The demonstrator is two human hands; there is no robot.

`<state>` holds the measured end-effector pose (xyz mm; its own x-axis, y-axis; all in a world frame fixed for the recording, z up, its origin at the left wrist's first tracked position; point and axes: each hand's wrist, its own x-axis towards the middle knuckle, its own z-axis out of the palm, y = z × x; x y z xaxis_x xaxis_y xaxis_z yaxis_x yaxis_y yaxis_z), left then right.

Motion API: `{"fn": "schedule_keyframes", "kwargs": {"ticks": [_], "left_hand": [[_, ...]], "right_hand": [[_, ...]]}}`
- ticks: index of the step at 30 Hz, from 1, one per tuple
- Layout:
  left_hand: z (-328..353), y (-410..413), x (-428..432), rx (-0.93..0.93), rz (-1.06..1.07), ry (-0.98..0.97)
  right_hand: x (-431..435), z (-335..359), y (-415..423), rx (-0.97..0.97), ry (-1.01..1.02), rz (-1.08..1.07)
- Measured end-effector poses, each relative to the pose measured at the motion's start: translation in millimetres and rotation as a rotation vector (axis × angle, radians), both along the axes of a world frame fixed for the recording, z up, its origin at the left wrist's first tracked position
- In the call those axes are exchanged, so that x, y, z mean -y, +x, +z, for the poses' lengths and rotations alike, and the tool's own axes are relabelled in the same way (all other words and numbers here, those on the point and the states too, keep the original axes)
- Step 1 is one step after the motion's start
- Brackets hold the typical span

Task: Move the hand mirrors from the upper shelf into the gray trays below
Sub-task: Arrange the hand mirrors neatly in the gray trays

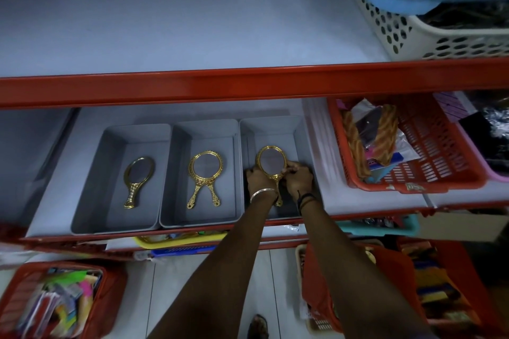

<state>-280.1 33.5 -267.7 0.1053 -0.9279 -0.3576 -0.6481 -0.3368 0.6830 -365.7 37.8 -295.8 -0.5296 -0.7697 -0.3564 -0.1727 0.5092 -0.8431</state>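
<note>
Lower shelf (pixel 358 198), three gray trays (pixel 91 201): one mirror (pixel 137 181), two mirrors (pixel 205 181), both hands' fingers (pixel 289 170) around an oval mirror (pixel 271 164).

There is only one view, so no part of the scene is shared with another. The camera sits on the person's head and looks forward and down at a shelf rack with red metal edges (pixel 192 88). It is a wide view, so straight lines bend at the sides. The flat gray top shelf (pixel 179 22) fills the upper half. Three gray plastic trays (pixel 91 184) lie in the middle, close enough to reach. The pale tiled floor (pixel 209 278) shows at the bottom.
</note>
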Motion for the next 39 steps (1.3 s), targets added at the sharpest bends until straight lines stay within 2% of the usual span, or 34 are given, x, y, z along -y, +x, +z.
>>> {"fn": "schedule_keyframes", "kwargs": {"ticks": [8,34,39], "left_hand": [[2,1,2,0.021,-0.001,0.006],[7,4,-1,0.029,-0.027,0.032],[18,9,-4,0.046,-0.066,-0.010]], "right_hand": [[-1,0,5,0.009,-0.001,-0.068],[-4,6,8,0.051,-0.039,-0.091],[-12,11,7,0.028,-0.043,-0.066]]}}
